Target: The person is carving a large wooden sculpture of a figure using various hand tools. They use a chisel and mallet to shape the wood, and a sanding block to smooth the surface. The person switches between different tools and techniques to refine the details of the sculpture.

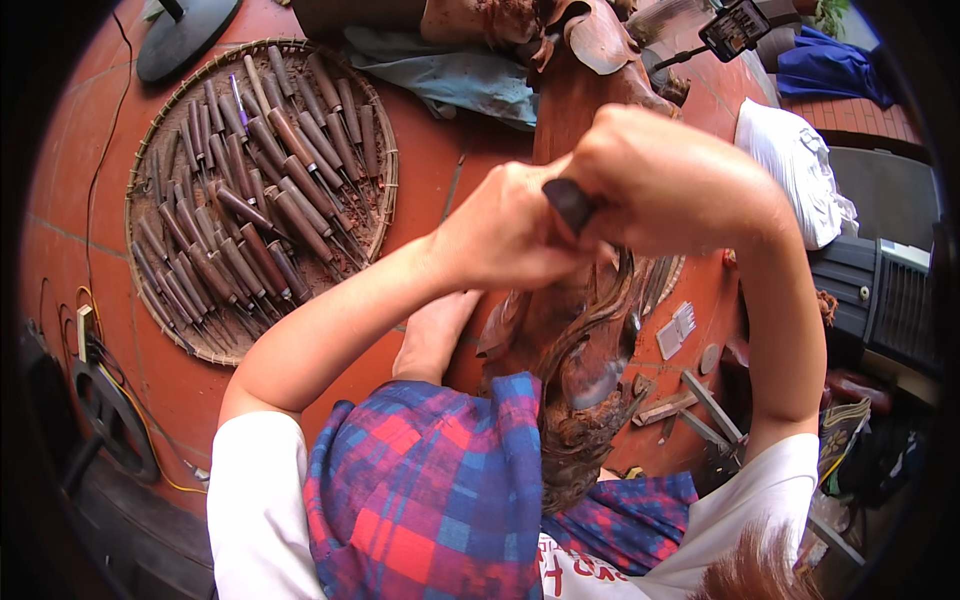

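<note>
My left hand (510, 235) and my right hand (640, 180) are closed together in front of me. Between them shows the dark, rounded handle end of a carving chisel (570, 204), much like the tools in the basket; its blade is hidden behind my hands. Below and beyond my hands stretches a brown wood carving (590, 360), with curling, leaf-like relief toward my lap and a smoother reddish part farther off. My hands cover its middle, so I cannot tell where the blade meets the wood.
On the left, a round woven tray (390, 190) holds many wood-handled chisels. A phone on a holder (735, 30) stands at the far right, near a white sack (795, 170). Wood offcuts (665, 408) lie right of the carving; a cable (92, 190) runs along the left floor.
</note>
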The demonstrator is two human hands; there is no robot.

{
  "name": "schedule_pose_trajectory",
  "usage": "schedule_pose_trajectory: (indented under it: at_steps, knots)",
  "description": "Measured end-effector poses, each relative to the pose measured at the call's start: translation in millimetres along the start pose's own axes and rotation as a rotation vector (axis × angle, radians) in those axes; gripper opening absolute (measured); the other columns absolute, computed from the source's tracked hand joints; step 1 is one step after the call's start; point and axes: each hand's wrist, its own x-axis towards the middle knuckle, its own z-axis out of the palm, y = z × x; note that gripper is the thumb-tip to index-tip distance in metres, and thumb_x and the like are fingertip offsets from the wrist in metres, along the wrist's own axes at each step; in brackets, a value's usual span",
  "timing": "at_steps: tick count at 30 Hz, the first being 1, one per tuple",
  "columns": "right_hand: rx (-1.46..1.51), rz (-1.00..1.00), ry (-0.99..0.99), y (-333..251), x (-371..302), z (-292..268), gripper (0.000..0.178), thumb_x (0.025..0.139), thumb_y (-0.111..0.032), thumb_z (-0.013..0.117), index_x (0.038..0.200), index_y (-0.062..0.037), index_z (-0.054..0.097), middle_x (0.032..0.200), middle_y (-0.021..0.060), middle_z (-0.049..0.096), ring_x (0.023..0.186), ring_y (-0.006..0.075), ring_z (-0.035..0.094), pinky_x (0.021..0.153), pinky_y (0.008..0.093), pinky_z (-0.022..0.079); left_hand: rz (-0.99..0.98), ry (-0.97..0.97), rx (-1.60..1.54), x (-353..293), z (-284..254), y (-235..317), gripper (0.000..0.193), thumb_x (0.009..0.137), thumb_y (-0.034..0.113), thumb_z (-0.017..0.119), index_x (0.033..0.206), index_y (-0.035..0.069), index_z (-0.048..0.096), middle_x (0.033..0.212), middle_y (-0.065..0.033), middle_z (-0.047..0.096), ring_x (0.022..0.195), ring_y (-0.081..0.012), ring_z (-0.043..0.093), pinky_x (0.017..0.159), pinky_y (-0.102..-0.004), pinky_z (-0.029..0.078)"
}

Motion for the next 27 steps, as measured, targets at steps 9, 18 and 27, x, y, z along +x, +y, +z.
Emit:
schedule_pose_trajectory:
  at_steps: [9,18,27]
  knots:
    - [0.007,-0.022,-0.059,1.7,1.9,-4.4,0.012,0.062,-0.005,0.069,0.073,-0.0022,0.069,0.065,0.0164,0.063,0.064,0.0316,0.065,0.060,0.0378,0.050,-0.097,-0.062,0.002,0.3,-0.5,1.1,0.030,0.068,0.016,0.080,0.088,0.005,0.060,0.072,-0.0123,0.065,0.067,-0.0311,0.067,0.058,-0.0376,0.052]
    - [0.145,-0.073,-0.026,7.4,-1.2,2.3,0.013,0.060,-0.002,0.070,0.074,-0.0027,0.068,0.064,0.0171,0.063,0.063,0.0327,0.064,0.059,0.0386,0.049,-0.023,-0.078,0.071,1.1,-1.6,-0.2,0.028,0.070,0.016,0.078,0.086,0.005,0.059,0.066,-0.0125,0.063,0.064,-0.0330,0.066,0.056,-0.0384,0.052]
    - [0.053,0.006,-0.055,2.5,-4.2,0.8,0.016,0.060,-0.002,0.064,0.075,-0.0012,0.070,0.065,0.0208,0.063,0.066,0.0355,0.066,0.059,0.0405,0.052,-0.046,-0.054,0.079,-1.3,0.9,0.8,0.032,0.069,0.018,0.078,0.092,0.006,0.059,0.069,-0.0132,0.064,0.065,-0.0328,0.066,0.057,-0.0387,0.051]
